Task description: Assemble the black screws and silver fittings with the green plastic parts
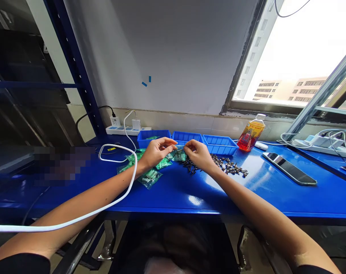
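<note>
Orange bottle (250,135), phone (289,168) and power strip (128,130) on blue table (190,194)

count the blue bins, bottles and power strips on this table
blue bins: 3
bottle: 1
power strips: 2
total: 6

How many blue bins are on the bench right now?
3. The left bin sits behind the left hand, the middle bin beside it, the right bin next to the orange bottle. None looks hidden.
</note>
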A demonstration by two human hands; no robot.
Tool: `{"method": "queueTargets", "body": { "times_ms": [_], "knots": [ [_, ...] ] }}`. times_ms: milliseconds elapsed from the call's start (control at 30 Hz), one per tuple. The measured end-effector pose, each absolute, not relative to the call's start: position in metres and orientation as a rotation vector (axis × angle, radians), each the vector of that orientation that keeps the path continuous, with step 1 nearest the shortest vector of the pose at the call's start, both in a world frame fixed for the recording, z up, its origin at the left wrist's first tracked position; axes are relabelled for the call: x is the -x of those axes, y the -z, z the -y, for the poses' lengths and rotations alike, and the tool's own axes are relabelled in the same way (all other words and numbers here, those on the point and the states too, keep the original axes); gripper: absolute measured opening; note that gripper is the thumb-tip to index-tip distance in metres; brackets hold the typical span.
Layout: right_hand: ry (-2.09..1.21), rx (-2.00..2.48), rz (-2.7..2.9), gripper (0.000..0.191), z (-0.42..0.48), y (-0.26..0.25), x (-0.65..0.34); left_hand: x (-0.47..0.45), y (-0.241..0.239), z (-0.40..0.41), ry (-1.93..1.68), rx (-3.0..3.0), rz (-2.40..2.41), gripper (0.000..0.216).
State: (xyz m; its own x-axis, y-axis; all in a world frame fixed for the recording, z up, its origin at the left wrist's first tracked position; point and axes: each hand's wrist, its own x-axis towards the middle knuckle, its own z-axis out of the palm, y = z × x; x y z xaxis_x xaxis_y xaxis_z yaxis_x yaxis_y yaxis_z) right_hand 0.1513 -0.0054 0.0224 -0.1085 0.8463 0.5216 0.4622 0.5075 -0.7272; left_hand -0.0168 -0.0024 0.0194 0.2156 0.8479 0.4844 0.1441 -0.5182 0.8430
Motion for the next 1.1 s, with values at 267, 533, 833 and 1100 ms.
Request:
{"method": "queueTargets", "body": {
  "times_ms": [267,533,833,1100],
  "knots": [
    [-0.737,1.095,1.682,0.007,0.000,-0.017,-0.150,0.016,-0.020,0.000,-1.377,-1.769,-0.960,0.025],
    [-0.278,1.018,2.060,0.003,0.011,-0.022,-0.152,0.016,-0.021,0.001,-1.298,-1.819,-0.950,0.023],
    [-0.331,1.057,1.989,0.013,0.014,-0.024,-0.145,0.012,-0.020,0.003,-1.278,-1.754,-0.976,0.026],
    [-0.475,1.024,1.914,0.010,0.015,-0.022,-0.142,0.012,-0.022,0.004,-1.254,-1.765,-0.913,0.025]
  ]
}}
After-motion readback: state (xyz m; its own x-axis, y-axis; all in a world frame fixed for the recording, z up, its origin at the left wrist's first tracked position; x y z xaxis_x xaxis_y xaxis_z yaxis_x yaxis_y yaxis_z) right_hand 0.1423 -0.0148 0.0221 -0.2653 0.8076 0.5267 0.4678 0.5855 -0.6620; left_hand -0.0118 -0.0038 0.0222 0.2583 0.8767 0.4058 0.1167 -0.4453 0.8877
